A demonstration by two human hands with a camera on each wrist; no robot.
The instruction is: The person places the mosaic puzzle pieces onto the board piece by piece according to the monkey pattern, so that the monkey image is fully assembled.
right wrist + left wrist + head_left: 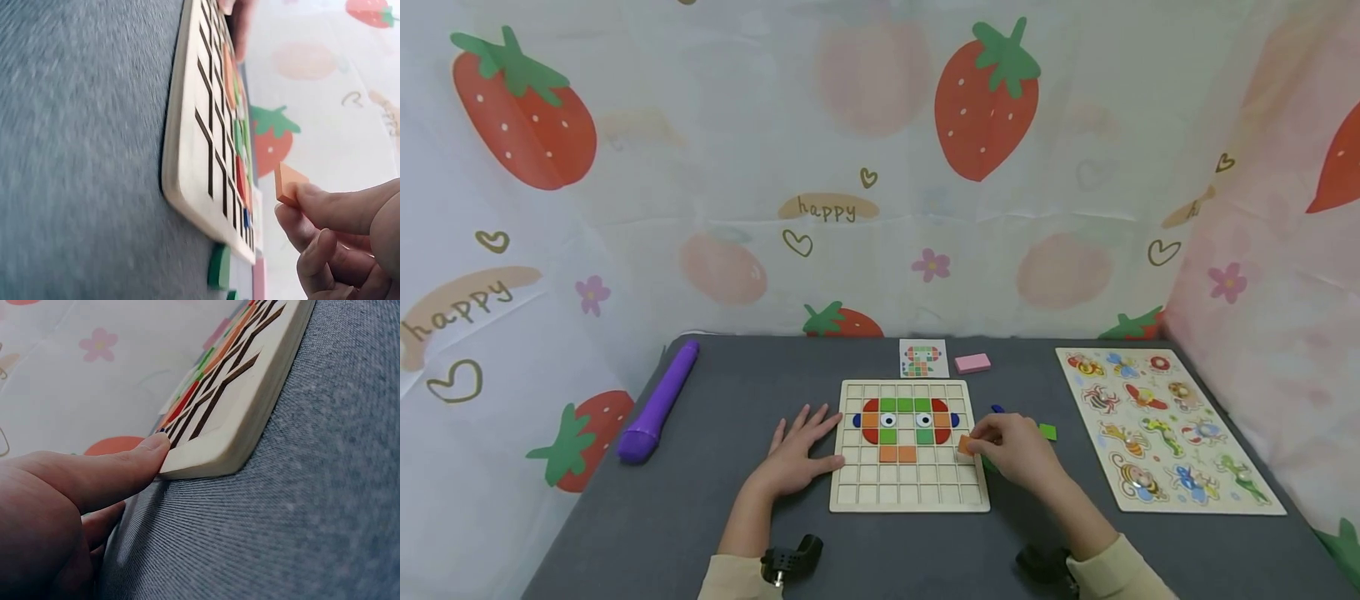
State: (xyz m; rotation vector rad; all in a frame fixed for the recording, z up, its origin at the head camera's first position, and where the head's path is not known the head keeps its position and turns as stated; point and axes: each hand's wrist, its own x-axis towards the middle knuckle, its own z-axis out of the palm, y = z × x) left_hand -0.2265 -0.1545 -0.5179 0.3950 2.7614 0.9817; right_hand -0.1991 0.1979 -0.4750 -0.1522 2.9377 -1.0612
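A wooden grid board (857,497) lies on the table, its upper cells filled with green, red, orange and blue tiles and two eye tiles. Two orange tiles (898,454) sit side by side below them. My left hand (793,454) lies spread at the board's left edge, thumb (134,465) touching the rim. Over the right edge, my right hand (1018,450) pinches an orange square tile (289,182) between thumb and finger, raised off the board. Next to the board's right side, partly hidden by that hand, are green pieces (219,267).
Behind the board lie a pattern card (924,359) and a pink block (972,363). An insect puzzle board (1165,433) is at the right, a purple microphone-shaped object (658,404) at the left. A green square tile (1048,432) and a blue piece (997,409) lie by the right hand.
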